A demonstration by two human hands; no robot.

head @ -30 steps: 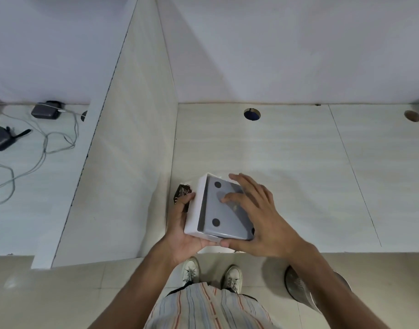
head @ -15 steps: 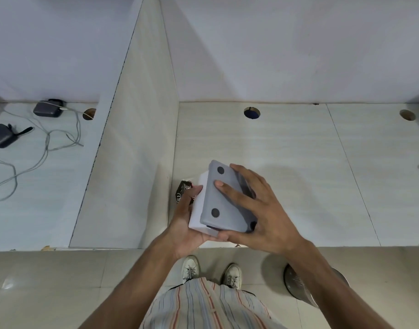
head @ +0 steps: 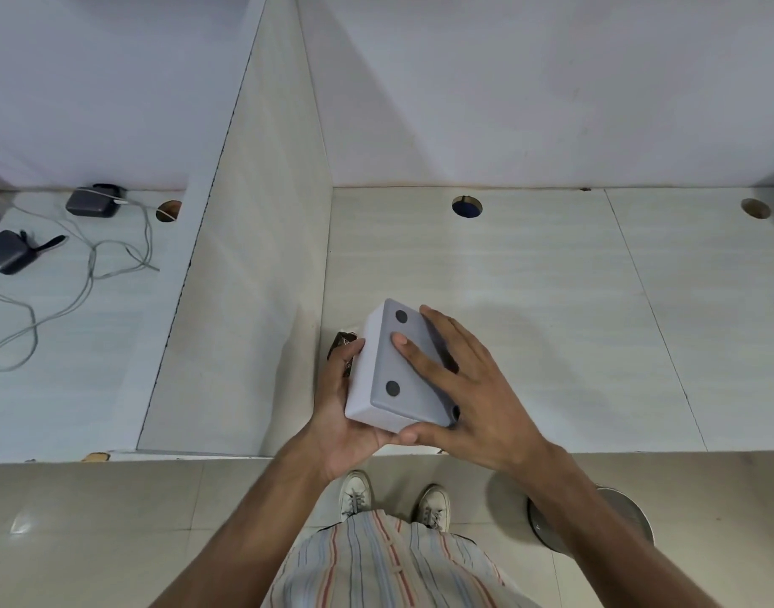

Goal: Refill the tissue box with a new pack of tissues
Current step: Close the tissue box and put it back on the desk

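Note:
The tissue box (head: pixel 367 379) is white with a grey base panel that carries round black feet. It is upside down, base towards me, tilted and lifted above the near edge of the desk (head: pixel 530 309). My left hand (head: pixel 337 414) cups its left side and underside. My right hand (head: pixel 460 379) lies flat across the grey base, thumb hooked on the near edge. A small dark patterned pack (head: pixel 342 344) peeks out on the desk behind my left hand, mostly hidden.
A tall divider panel (head: pixel 253 256) stands left of the box. Beyond it lie two dark adapters (head: pixel 91 201) and grey cables (head: pixel 82 291). Cable holes (head: pixel 466 207) mark the back of the desk. A round metal bin (head: pixel 595 520) stands on the floor at right.
Both hands have raised and tilted the box, turning the grey base more upright. The base panel now sits flush with the white shell instead of showing a gap.

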